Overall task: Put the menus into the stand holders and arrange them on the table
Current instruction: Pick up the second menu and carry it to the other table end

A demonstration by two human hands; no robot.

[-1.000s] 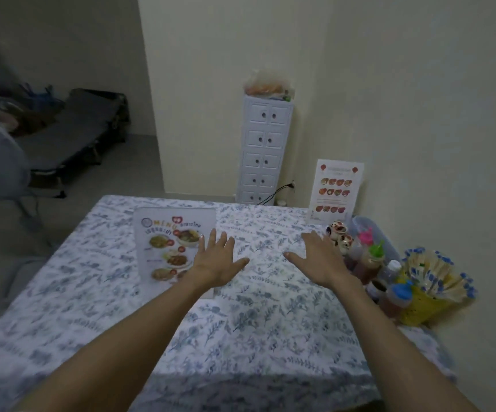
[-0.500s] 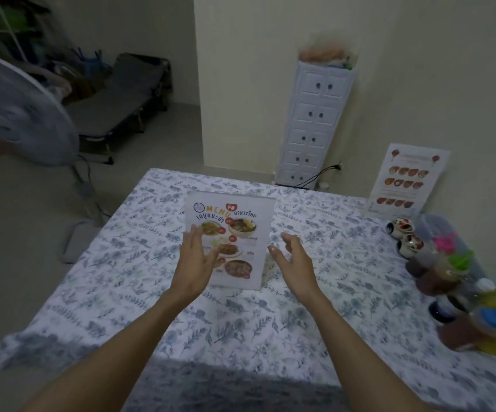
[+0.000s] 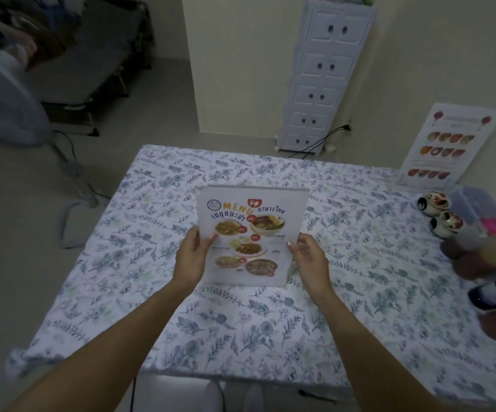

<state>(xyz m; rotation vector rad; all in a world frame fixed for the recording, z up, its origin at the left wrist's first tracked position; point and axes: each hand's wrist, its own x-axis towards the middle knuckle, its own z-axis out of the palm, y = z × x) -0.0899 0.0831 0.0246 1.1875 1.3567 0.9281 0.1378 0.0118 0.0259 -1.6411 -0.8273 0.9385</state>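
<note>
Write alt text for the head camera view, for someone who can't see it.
Both hands, left hand and right hand, grip the sides of an upright menu stand on a floral-clothed table. A second menu leans against the wall beside condiment bottles.

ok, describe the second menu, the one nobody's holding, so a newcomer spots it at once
Start at the table with the blue floral cloth and go to its far right corner by the cream wall. The second menu leans upright there, just beyond the condiment bottles. Unlike the MENU-titled stand between both hands mid-table, it shows neat rows of small reddish dishes and is untouched.
</note>
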